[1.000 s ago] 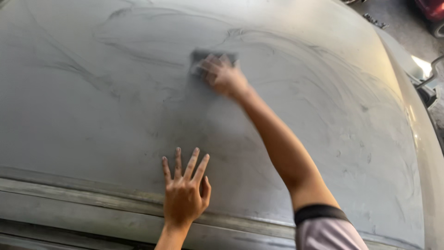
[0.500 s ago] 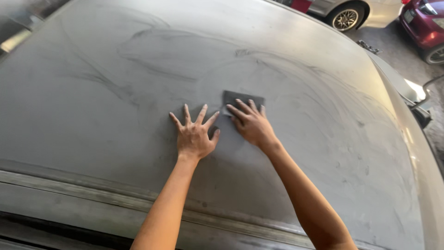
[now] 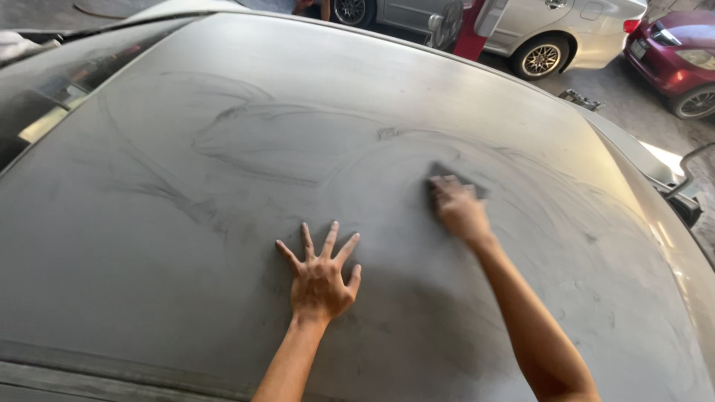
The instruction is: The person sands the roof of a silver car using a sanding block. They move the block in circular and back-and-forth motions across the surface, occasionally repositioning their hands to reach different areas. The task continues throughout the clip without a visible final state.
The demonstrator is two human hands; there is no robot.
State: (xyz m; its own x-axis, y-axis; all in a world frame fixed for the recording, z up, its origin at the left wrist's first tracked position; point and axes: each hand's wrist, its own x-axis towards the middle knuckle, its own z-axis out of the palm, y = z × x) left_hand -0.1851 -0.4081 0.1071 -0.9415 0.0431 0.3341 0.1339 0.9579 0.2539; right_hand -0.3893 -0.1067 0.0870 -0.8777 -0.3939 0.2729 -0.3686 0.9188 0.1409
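Note:
A dull grey, dusty car roof fills most of the head view, marked with curved sanding streaks. My left hand lies flat on it with fingers spread wide, holding nothing. To its right, my right hand presses a small dark sanding pad flat against the roof; the pad's far edge shows beyond my fingers, the rest is hidden under the hand.
A white car and a red car are parked on the concrete floor beyond the roof's far edge. A red post stands by the white car. A side mirror sticks out at the right.
My right hand has slid the pad to the right, away from my left hand. The camera has tilted up, showing more of the parked cars.

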